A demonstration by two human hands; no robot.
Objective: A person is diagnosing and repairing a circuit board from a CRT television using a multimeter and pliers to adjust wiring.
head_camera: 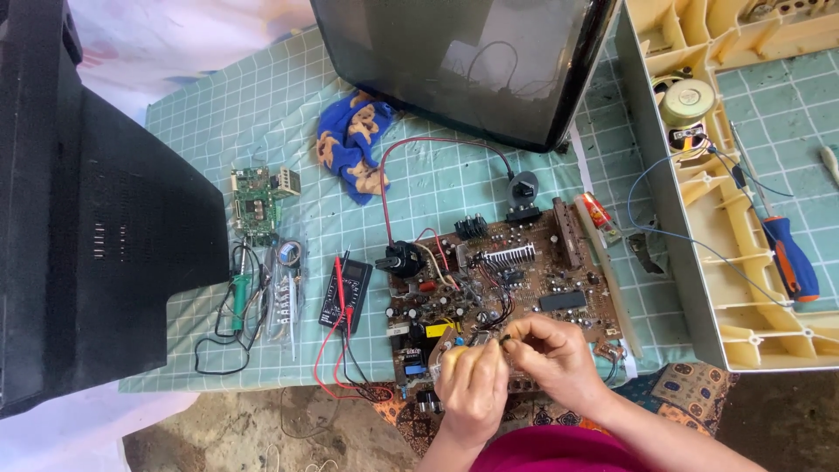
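Note:
A brown circuit board crowded with components lies on a teal checked cloth. Both hands work at its near edge. My left hand is closed around a small yellowish part at the board's front. My right hand pinches something small and dark right beside it, fingertips almost touching the left hand's. What the fingers hold is too small to identify. A red wire runs from a black round part on the board toward the picture tube.
A dark picture tube stands behind the board, a black rear housing at left. A multimeter with red and black leads, a green soldering iron, a small green board, a blue cloth, a cream front frame and screwdriver lie around.

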